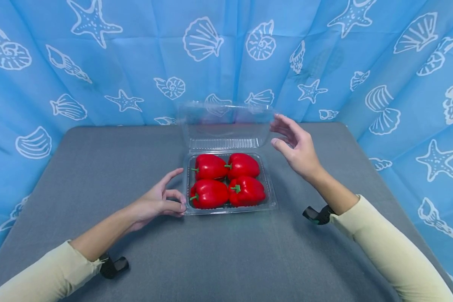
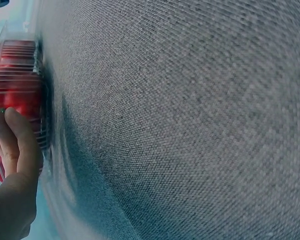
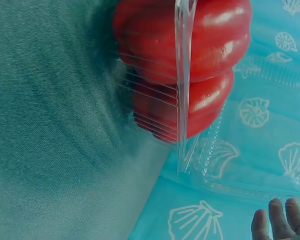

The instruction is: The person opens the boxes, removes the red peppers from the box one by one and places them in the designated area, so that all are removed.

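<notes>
Four-cornered and clear, a plastic clamshell container lies on the table with its hinged lid standing raised at the back. Several red bell peppers with green stems fill its base in two rows. My left hand is at the container's left front corner, fingertips against its side; in the left wrist view its fingers reach along the ribbed wall. Beside the lid's right edge is my right hand, fingers loosely bent and thumb apart. In the right wrist view its fingertips appear near the lid's edge.
A grey cloth covers the table. Behind it and along the sides hangs a blue curtain printed with white shells and starfish. Black camera mounts are strapped to both wrists.
</notes>
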Demonstrator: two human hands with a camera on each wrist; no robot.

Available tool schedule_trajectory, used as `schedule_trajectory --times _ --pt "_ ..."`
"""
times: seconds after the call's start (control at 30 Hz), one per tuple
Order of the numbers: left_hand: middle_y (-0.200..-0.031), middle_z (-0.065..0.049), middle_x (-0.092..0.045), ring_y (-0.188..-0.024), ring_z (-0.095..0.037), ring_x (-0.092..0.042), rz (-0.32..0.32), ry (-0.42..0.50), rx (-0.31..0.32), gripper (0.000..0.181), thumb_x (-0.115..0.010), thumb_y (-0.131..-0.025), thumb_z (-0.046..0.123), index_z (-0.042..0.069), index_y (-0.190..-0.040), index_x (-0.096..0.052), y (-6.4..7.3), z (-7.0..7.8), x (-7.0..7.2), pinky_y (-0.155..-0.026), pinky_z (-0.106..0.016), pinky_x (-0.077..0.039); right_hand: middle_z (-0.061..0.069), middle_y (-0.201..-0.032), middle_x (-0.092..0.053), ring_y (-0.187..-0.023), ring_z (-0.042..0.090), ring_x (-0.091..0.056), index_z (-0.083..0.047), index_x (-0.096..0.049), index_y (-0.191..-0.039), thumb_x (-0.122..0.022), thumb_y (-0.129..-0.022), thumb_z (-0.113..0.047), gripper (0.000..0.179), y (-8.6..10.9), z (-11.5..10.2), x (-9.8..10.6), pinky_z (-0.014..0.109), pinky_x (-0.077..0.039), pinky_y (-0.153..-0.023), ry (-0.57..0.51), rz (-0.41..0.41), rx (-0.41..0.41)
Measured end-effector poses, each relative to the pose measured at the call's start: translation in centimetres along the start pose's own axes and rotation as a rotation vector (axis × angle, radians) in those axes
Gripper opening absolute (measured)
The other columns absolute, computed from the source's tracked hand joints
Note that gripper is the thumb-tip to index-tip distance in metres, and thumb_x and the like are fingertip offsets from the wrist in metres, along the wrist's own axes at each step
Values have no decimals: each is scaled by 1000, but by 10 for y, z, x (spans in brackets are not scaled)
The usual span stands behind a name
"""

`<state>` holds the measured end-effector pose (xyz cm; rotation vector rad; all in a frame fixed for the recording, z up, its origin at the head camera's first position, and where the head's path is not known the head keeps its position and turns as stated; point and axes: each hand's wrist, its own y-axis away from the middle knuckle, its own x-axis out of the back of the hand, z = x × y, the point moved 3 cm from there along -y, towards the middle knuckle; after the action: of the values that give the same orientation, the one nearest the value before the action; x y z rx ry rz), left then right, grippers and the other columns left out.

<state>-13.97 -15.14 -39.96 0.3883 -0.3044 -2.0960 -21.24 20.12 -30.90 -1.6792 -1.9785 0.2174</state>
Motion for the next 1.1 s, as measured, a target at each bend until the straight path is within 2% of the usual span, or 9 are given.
schedule_trajectory --times 0.13,0.43,0.6,0.77,0.97,1.1 --pt "-97 -9 -65 -92 -29 -66 0 0 2 95 -68 -90 3 31 -158 -8 0 0 0 -89 -41 -55 18 -136 -56 -127 36 -53 2 -43 -147 -55 -93 8 56 -4 4 0 23 -47 -100 -20 -21 -46" --pt "-97 -9 -65 -93 -29 -66 -18 3 -14 93 -67 -91 4 28 -159 -7 0 -1 1 -90 -40 -55 20 -145 -48 -134 38 -47 -2 -32 -154 -55 -97 0 62 -16 16 -2 21 -47 -100 -19 -84 -126" --pt "-97 -10 -64 -92 -28 -66 2 8 8 92 -67 -91 4 31 -158 -9 0 0 0 -90 -41 -55 17 -153 -41 -138 36 -42 -5 -23 -157 -55 -98 -3 67 -22 24 -4 32 -45 -105 -34 -119 -213" --pt "-98 -10 -64 -91 -27 -67 6 5 16 93 -67 -91 3 31 -158 -9 0 0 0 -89 -41 -56 15 -155 -38 -139 35 -42 -5 -23 -157 -55 -99 -6 66 -26 35 -7 43 -39 -110 -31 -132 -296" --pt "-98 -11 -64 -91 -28 -67 6 3 16 93 -67 -91 4 31 -158 -10 -1 0 0 -89 -41 -56 19 -156 -36 -138 35 -42 -2 -23 -156 -55 -98 -6 67 -28 45 -11 46 -36 -112 -4 -140 -362" --pt "-99 -12 -64 -92 -28 -67 2 -7 15 93 -68 -91 4 31 -158 -10 -1 -2 1 -89 -41 -55 19 -156 -36 -137 34 -45 -2 -23 -157 -56 -99 -12 67 -26 51 -13 46 -37 -111 60 -172 -412"
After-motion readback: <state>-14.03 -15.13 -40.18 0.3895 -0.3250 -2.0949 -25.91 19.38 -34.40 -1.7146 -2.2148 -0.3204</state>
